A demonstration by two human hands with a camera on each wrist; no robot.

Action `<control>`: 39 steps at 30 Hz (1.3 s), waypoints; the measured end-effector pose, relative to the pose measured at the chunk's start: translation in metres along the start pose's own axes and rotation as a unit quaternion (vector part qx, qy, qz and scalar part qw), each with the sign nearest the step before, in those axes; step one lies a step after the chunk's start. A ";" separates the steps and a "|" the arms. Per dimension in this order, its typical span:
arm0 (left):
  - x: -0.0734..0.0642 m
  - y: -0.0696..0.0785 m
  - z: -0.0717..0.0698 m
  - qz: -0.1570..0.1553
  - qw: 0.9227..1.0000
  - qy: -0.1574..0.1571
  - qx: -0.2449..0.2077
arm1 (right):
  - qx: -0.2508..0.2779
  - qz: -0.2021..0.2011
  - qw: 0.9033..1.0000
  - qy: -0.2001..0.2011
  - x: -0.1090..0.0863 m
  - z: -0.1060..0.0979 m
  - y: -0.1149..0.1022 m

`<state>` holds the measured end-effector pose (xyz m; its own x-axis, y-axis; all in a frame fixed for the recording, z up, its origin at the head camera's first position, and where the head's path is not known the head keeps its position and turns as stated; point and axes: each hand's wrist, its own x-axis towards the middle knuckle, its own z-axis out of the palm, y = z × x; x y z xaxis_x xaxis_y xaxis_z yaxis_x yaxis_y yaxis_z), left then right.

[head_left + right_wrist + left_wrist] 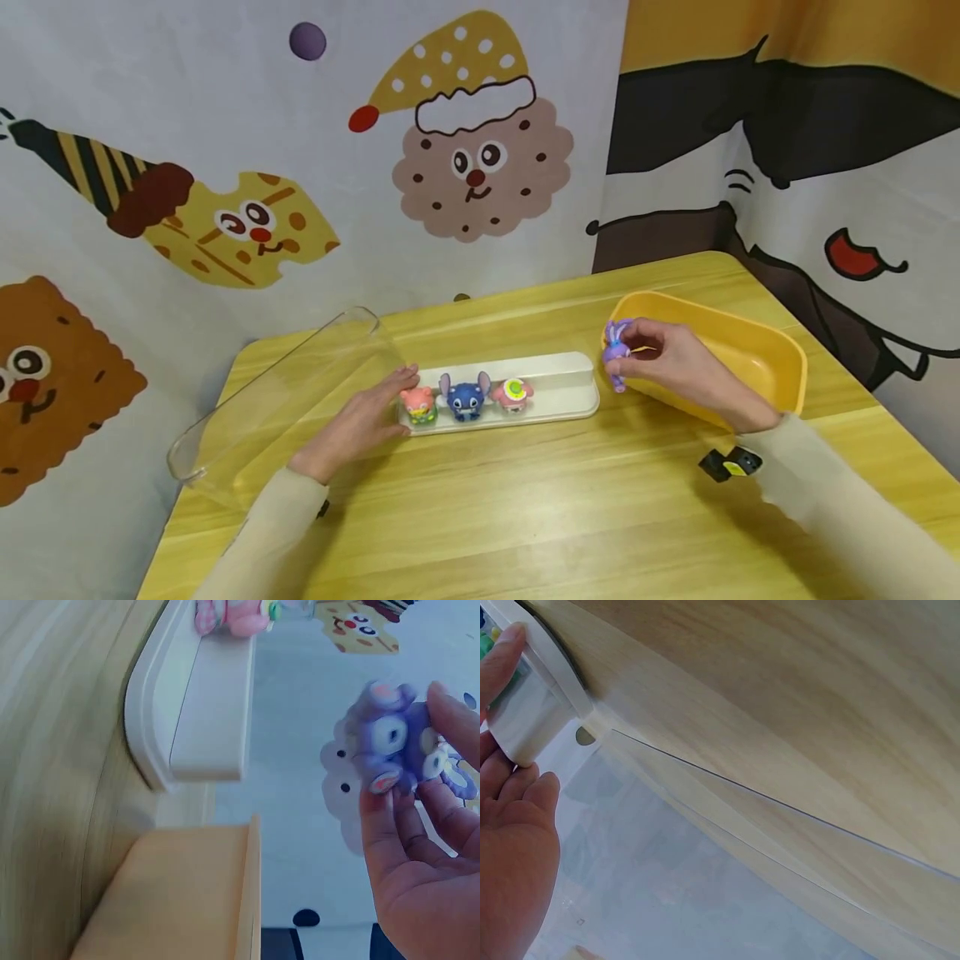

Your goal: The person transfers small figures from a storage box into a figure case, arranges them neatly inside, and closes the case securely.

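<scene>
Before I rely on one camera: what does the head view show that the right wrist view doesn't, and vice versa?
Head view only: the left hand holding the left end of the white, round-ended tray, and the blue big-eared figurine.

Right wrist view only: the pink patches on the purple long-eared figurine.

Both: that purple figurine in the right hand, the tray, the yellow open-topped container, and the pink figurine.

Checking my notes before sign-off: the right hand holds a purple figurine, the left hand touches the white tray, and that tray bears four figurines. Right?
Not four: the head view shows three figurines on the white tray. The right hand does hold a purple figurine, and the left hand does touch the tray.
</scene>
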<state>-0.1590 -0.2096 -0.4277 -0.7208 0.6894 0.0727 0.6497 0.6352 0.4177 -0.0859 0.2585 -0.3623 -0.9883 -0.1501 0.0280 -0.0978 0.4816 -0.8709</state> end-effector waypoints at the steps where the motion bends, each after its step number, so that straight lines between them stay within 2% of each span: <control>1: -0.001 0.000 0.000 -0.001 1.000 0.001 -0.001 | 0.004 0.001 1.000 -0.003 0.001 0.002 -0.001; 9: -0.002 0.001 -0.001 -0.011 1.000 -0.005 -0.006 | 0.004 -0.005 1.000 -0.026 0.004 0.018 -0.008; 17: 0.001 -0.004 0.001 -0.011 1.000 -0.005 -0.009 | -0.041 -0.015 0.999 -0.022 0.011 0.029 -0.007; 22: 0.000 -0.004 0.001 -0.006 1.000 0.000 -0.009 | -0.038 -0.017 0.999 -0.026 0.015 0.037 -0.003; 28: 0.000 -0.003 0.000 -0.010 1.000 -0.008 -0.003 | -0.052 -0.011 0.998 -0.024 0.018 0.046 0.001; 39: 0.000 -0.001 -0.001 -0.017 1.000 -0.011 -0.001 | -0.050 -0.033 0.998 -0.023 0.027 0.061 0.004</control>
<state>-0.1603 -0.2104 -0.4273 -0.7365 0.6754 0.0386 0.6249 0.6573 0.4213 -0.1053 0.2037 -0.3946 -0.9733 -0.2219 0.0585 -0.1752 0.5535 -0.8142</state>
